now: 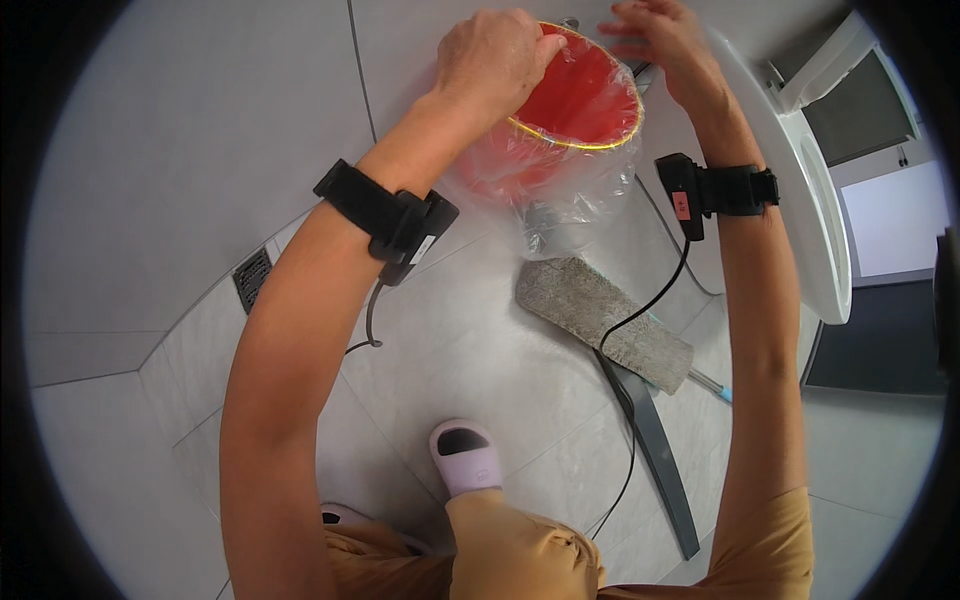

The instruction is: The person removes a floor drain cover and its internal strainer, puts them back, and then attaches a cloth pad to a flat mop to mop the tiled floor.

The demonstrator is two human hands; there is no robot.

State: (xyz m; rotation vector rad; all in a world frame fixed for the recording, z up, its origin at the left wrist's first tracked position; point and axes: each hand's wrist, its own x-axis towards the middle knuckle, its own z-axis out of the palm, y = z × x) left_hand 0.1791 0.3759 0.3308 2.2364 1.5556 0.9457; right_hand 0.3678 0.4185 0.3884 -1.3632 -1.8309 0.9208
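A red waste bin [574, 105] with a yellow rim stands out at the top centre, its open mouth turned towards me. A clear plastic bag [589, 184] lines it and hangs loosely over the outside. My left hand [491, 64] is closed on the left side of the rim and the bag edge, thumb over the rim. To the right of the bin, my right hand [660, 45] is raised with its fingers apart and slightly blurred. Nothing shows in that hand. The bin's far side is partly hidden by my left hand.
Below the bin lies a grey flat mop head [600, 319] across a long dark grey bar [660, 465] on the tiled floor. A white washbasin [821, 232] curves along the right. By the left wall is a floor drain [252, 279]. Black cables hang from both wrist straps.
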